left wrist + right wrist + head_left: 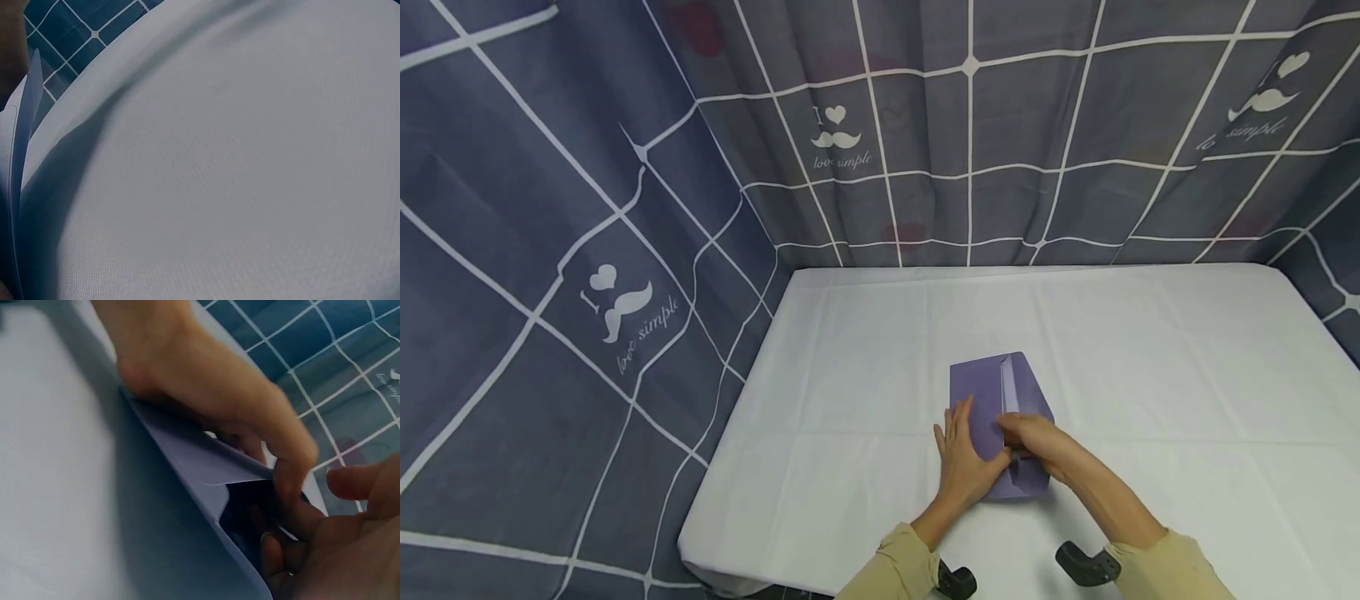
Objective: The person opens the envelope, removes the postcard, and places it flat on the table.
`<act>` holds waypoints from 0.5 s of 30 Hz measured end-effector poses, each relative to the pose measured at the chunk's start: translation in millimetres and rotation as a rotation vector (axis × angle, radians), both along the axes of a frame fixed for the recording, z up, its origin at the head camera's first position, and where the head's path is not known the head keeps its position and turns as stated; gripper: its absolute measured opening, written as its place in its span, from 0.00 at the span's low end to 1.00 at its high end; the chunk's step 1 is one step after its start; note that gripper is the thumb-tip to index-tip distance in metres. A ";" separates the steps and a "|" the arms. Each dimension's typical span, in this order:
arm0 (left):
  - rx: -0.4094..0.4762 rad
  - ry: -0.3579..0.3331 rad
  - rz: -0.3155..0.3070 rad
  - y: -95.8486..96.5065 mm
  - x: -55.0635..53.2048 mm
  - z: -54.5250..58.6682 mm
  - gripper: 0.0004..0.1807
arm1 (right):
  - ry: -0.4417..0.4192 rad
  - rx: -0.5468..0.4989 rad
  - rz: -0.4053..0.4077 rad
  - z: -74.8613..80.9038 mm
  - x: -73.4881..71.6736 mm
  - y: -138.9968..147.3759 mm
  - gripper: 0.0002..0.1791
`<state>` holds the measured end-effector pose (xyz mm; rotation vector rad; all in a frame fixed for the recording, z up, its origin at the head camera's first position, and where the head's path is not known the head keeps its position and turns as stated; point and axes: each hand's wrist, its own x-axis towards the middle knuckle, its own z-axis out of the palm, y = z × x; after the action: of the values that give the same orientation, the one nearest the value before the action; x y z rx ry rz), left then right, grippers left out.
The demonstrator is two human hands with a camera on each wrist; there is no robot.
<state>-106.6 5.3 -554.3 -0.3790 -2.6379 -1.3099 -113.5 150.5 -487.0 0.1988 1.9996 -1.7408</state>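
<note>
Three sides of dark checked curtain (910,133) fill most of what I get from the head camera, white lines running all over the blue-grey fabric. Inside them, here's the white-covered table (850,358), fold creases crossing its cloth. And there it is, to the right of the middle on the near half: one purple envelope (981,392), right between the person's hands! My left wrist view catches only its edge, tilted up at the far left, a long shadow beside it on the cloth.

Two pale yellowish sleeves (898,567) come in from the near side, left and right. The right hand (1041,442) is in over the opening, fingers bent to the slit; the right wrist view has fingertips at the dark mouth of the envelope, but they're partly hidden, and I can't tell whether they pinch the paper. The left hand (966,467) lies spread wide over the envelope's left part, fingers stretched out, thumb over at the opening's edge, close to the right hand's fingers.

Down by the cuffs I've got two dark fittings (1086,565), one at each wrist. Up on the curtain, pale moustache-and-heart prints (837,137). Last and narrowest, a pale strip (1010,387) shows along the slit above the right hand; lining or paper, I can't say from here.
</note>
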 end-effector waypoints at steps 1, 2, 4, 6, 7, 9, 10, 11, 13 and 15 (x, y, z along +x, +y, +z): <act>-0.002 -0.003 0.003 -0.1 0.2 -0.2 0.47 | -0.005 -0.005 -0.005 -0.6 -1.1 -1.5 0.24; -0.008 -0.006 0.006 0.0 0.4 -0.5 0.47 | -0.011 -0.010 -0.009 -1.4 -1.9 -2.7 0.22; -0.020 -0.013 0.008 0.2 0.9 -1.7 0.47 | -0.019 -0.022 -0.017 -3.3 -2.9 -4.4 0.18; -0.045 -0.012 0.007 1.1 0.8 -2.8 0.47 | -0.023 -0.016 -0.032 -4.8 -2.3 -5.5 0.14; -0.060 -0.015 0.006 1.7 0.8 -3.2 0.47 | -0.026 -0.008 -0.035 -5.8 -1.8 -5.6 0.13; -0.104 -0.021 0.003 3.3 0.6 -4.1 0.47 | -0.026 0.025 -0.050 -7.3 0.1 -4.9 0.14; -0.129 -0.029 0.000 4.1 0.4 -3.8 0.48 | -0.025 0.053 -0.064 -8.2 1.1 -4.4 0.15; -0.155 -0.039 -0.002 4.9 0.4 -3.6 0.48 | -0.021 0.076 -0.070 -9.3 2.2 -3.5 0.18; -0.210 -0.060 -0.001 6.0 0.8 -2.9 0.50 | -0.023 0.099 -0.088 -12.3 3.3 -1.7 0.21; -0.257 -0.080 -0.001 6.1 1.3 -1.6 0.52 | -0.024 0.092 -0.102 -15.7 4.0 0.7 0.25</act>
<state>-105.3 11.4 -556.0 -0.3695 -2.8817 -1.0071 -109.5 151.2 -502.7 0.3572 2.0869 -1.6998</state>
